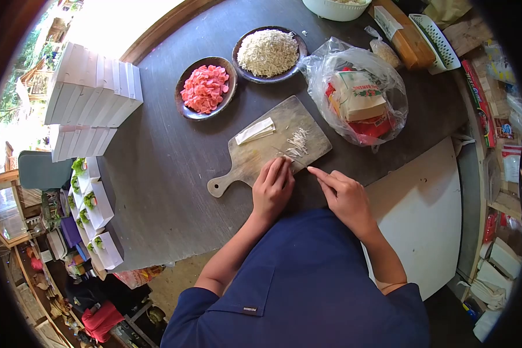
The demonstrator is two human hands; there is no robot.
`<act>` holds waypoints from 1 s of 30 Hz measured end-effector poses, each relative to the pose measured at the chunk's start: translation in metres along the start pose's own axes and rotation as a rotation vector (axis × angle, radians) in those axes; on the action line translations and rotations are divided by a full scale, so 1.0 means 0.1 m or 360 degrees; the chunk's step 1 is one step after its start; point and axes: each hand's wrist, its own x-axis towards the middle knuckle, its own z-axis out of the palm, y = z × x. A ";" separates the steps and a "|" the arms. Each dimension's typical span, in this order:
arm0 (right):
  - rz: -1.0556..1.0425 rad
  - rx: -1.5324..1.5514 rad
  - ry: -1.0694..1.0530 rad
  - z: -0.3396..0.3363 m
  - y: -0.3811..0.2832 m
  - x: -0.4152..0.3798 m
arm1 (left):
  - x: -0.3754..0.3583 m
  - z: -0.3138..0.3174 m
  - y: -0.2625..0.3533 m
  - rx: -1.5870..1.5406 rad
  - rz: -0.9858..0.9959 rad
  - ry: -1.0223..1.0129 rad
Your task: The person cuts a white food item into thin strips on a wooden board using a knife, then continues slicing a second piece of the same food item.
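Where the dark worktop (156, 168) meets its left edge, stacks of white boxes (93, 87) stand, and below them smaller open boxes (95, 209) hold something green. Further right, a dark bowl of pink slices (206, 88) sits just beside a second bowl of pale shreds (268, 53). Below these lies a wooden cutting board (261, 153), its handle pointing down-left; on it rest a folded white strip (255, 131) and a small heap of thin white slivers (297, 142). The left hand (272, 188) lies on the board's near edge, fingers bent and pressed flat together on the wood; whether anything is under them cannot be made out. Just beside it, the right hand (345, 194) is loosely closed with the forefinger stretched along something thin at the board's lower right edge, too small to identify. Beyond the board to the right, a clear plastic bag (356, 93) holds packets. A white panel (423, 214) lies at the worktop's right side.
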 end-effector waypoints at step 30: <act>0.0004 0.0004 0.0001 -0.01 0.09 -0.02 | -0.02 0.03 -0.01 0.0037 0.0012 0.0020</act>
